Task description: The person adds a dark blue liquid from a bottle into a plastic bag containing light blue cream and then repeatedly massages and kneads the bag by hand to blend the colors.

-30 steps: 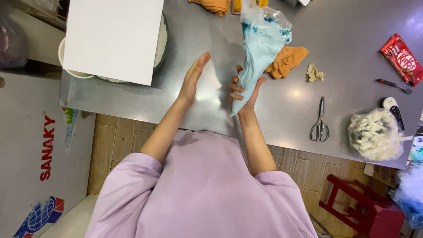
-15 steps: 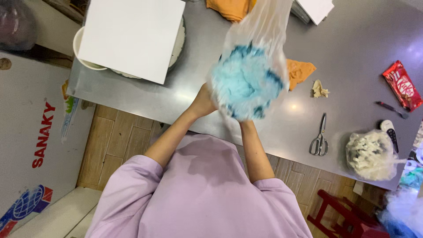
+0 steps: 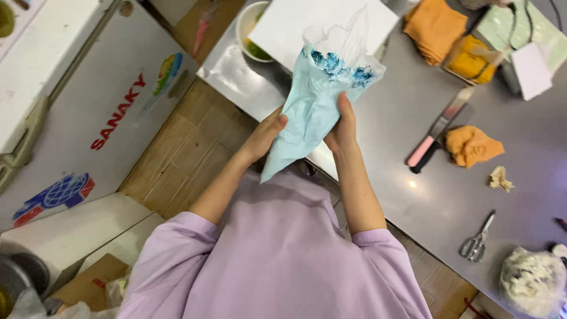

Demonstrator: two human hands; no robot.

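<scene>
The piping bag [image 3: 313, 106], a clear plastic cone filled with pale blue cream and streaked darker blue near its open top, is held upright above the near edge of the table [image 3: 413, 201], its pointed tip hanging down toward the person's lilac shirt. A second ago it hung from the right hand alone while the left hand stood open beside it; half a second ago it was turned with its mouth toward the camera; now it stands as a tidy cone with both hands closed on it, so the cream looks gathered down into the point. The left hand [image 3: 263, 137] cups the lower left side, its fingers wrapped onto the plastic, and the right hand [image 3: 342, 127] clasps the right side with the thumb pressed up along the bag. Behind the bag a flat white square board [image 3: 283, 23] lies over a white bowl [image 3: 251, 26] at the table's far left corner. Orange cloths [image 3: 434, 29] lie toward the far edge, another crumpled orange cloth [image 3: 472, 145] sits mid-table beside a pink-handled palette knife [image 3: 437, 130], scissors [image 3: 477, 239] lie near the front edge, and a bag of whitish cream [image 3: 531, 280] rests at the near right corner. Left of the table stands a white chest freezer [image 3: 106, 118] bearing red lettering and a blue-and-red globe emblem.
</scene>
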